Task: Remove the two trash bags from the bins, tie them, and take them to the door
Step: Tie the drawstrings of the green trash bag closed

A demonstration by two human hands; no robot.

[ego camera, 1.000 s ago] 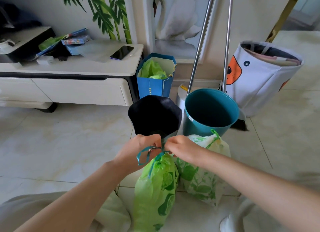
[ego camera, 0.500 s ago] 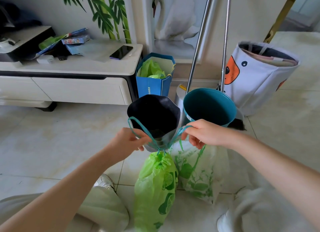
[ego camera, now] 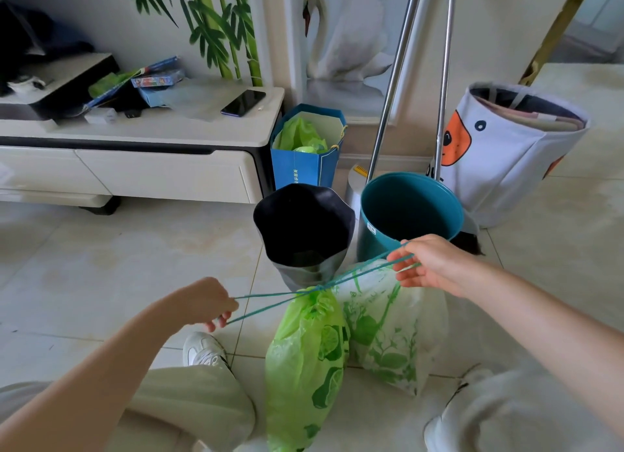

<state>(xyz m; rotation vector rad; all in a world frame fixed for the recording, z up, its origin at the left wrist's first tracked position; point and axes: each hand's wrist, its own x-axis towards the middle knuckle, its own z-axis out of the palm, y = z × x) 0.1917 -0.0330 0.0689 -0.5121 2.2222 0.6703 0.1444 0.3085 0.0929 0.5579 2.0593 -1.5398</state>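
A bright green trash bag (ego camera: pixel 304 360) with lime prints stands on the floor between my knees, its neck gathered by a teal drawstring (ego camera: pixel 270 298). My left hand (ego camera: pixel 206 301) grips one end of the drawstring, pulled out to the left. My right hand (ego camera: pixel 429 264) holds the other end, pulled up to the right. The string is taut between them. A white trash bag (ego camera: pixel 388 330) with green leaf prints leans just right of the green one. Behind them stand a black bin (ego camera: pixel 304 228) and a teal bin (ego camera: pixel 410 212), both without bags.
A blue paper bag (ego camera: pixel 305 168) holding green plastic stands by a white TV cabinet (ego camera: pixel 135 161) with a phone (ego camera: pixel 243 102) on it. Two metal poles (ego camera: pixel 391 80) lean on the wall. A white fabric basket (ego camera: pixel 506 147) sits at right. My knees and shoes flank the bags.
My hands have moved apart from the bag's neck, left hand going down-left and right hand up-right, drawing the drawstring ends out long and taut. The green bag's neck has cinched.
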